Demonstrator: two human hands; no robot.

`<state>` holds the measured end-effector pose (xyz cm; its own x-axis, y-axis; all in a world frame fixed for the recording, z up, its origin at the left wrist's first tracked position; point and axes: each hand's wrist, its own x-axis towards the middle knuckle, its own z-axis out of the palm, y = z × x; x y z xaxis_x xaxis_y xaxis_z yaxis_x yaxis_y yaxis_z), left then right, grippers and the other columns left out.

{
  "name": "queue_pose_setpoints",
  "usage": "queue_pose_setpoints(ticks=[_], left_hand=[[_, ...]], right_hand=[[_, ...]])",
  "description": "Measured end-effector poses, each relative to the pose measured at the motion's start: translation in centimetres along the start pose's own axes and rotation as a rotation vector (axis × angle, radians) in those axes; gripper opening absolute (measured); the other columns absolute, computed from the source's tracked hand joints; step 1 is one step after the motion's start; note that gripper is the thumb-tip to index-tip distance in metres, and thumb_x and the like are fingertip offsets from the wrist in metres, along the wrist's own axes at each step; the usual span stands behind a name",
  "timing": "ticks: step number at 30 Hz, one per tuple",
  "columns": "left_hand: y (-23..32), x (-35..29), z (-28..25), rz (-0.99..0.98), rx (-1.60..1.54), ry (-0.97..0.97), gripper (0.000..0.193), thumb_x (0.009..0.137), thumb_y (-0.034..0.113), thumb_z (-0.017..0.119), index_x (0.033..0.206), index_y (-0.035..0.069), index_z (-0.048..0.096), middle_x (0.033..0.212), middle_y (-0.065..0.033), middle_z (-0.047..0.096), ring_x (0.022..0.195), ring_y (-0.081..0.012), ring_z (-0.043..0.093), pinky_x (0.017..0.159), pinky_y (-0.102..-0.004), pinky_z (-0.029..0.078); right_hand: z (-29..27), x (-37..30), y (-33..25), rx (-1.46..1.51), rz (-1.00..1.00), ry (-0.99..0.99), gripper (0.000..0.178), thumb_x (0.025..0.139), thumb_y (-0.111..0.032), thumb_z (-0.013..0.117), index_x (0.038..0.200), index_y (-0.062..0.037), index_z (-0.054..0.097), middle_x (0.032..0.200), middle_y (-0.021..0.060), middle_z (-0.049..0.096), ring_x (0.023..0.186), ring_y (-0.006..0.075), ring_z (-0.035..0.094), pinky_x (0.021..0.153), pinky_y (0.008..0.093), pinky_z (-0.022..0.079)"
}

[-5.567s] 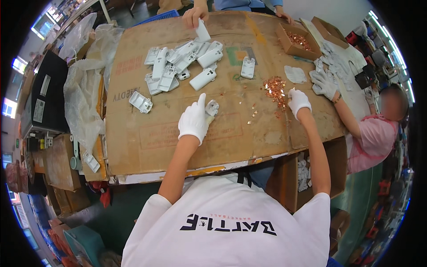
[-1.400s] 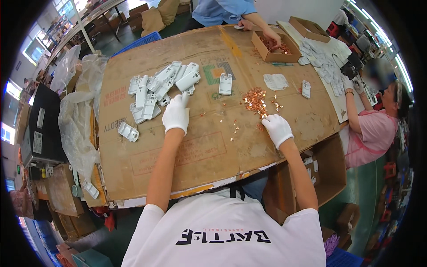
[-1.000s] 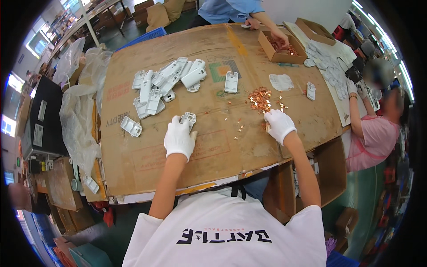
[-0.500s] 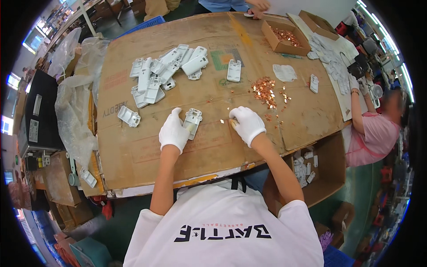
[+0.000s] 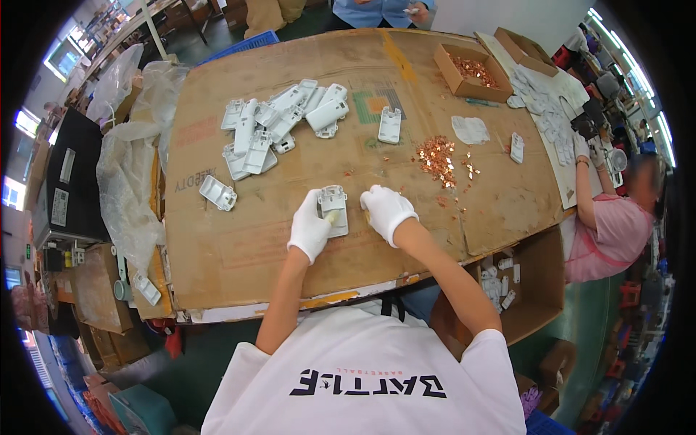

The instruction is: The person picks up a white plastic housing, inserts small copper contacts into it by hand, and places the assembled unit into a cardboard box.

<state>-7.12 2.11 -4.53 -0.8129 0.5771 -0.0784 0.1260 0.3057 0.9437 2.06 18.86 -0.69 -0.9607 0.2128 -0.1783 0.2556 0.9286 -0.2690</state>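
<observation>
My left hand [image 5: 310, 229], in a white glove, grips a white plastic housing [image 5: 338, 223] by its left side, with the thumb over its open face. The housing rests upright on the cardboard-covered table in front of me. Just right of it is my right hand [image 5: 390, 212], gloved too, its fingers curled together; whatever they hold is hidden. Beyond that hand lies a loose heap of small shiny copper pieces [image 5: 437, 161]. A pile of similar white housings [image 5: 328, 114] sits farther off to the left. Single housings lie apart at the left [image 5: 217, 193] and beyond my hands [image 5: 389, 126].
At the far right stands a cardboard box of copper pieces [image 5: 471, 70]. A crumpled clear bag [image 5: 470, 130] and another white part [image 5: 516, 148] lie nearby. Below the table's right edge is an open carton [image 5: 540, 290] with white parts. Co-workers are at the right and far side.
My left hand and the housing have shifted right in the picture, and my right hand has come closer to them. The small copper piece between my hands no longer shows.
</observation>
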Motion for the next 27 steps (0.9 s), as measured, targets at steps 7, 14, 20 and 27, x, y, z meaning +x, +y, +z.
queue_pose_setpoints(ticks=[7, 14, 20, 27], left_hand=[[1.6, -1.5, 1.6, -0.064, 0.130, 0.070, 0.036, 0.075, 0.001, 0.072, 0.108, 0.003, 0.057, 0.097, -0.0184, 0.069, 0.093, -0.0305, 0.069, 0.081, -0.0352, 0.052], [1.5, -1.9, 2.6, -0.059, 0.126, 0.100, 0.030, 0.077, 0.008, 0.072, 0.102, 0.004, 0.057, 0.092, -0.0194, 0.069, 0.088, -0.0357, 0.068, 0.076, -0.0398, 0.053], [1.9, -2.2, 3.6, -0.059, 0.078, 0.138, 0.024, 0.080, 0.014, 0.070, 0.098, 0.005, 0.056, 0.086, -0.0219, 0.067, 0.085, -0.0394, 0.067, 0.072, -0.0427, 0.052], [1.8, -2.6, 3.9, -0.017, 0.128, 0.149, 0.022, 0.080, 0.013, 0.070, 0.096, 0.005, 0.057, 0.083, -0.0199, 0.067, 0.080, -0.0361, 0.068, 0.071, -0.0389, 0.052]], right_hand=[[2.0, -1.3, 0.1, -0.129, -0.037, 0.077, 0.008, 0.087, -0.009, 0.055, 0.092, -0.0037, 0.059, 0.097, 0.0163, 0.061, 0.090, 0.0314, 0.065, 0.075, 0.0404, 0.057], [1.6, -2.5, -0.8, 0.206, -0.150, 0.484, 0.010, 0.084, -0.006, 0.058, 0.093, -0.0079, 0.056, 0.090, 0.0127, 0.059, 0.086, 0.0319, 0.063, 0.072, 0.0415, 0.053], [3.6, -2.0, -2.4, 0.359, -0.183, 0.540, 0.019, 0.079, -0.003, 0.062, 0.097, -0.0071, 0.060, 0.093, 0.0140, 0.062, 0.087, 0.0347, 0.062, 0.076, 0.0426, 0.051], [3.9, -2.0, -2.7, 0.279, -0.109, 0.565, 0.011, 0.083, -0.007, 0.058, 0.094, -0.0076, 0.058, 0.091, 0.0130, 0.059, 0.086, 0.0342, 0.060, 0.074, 0.0432, 0.049]])
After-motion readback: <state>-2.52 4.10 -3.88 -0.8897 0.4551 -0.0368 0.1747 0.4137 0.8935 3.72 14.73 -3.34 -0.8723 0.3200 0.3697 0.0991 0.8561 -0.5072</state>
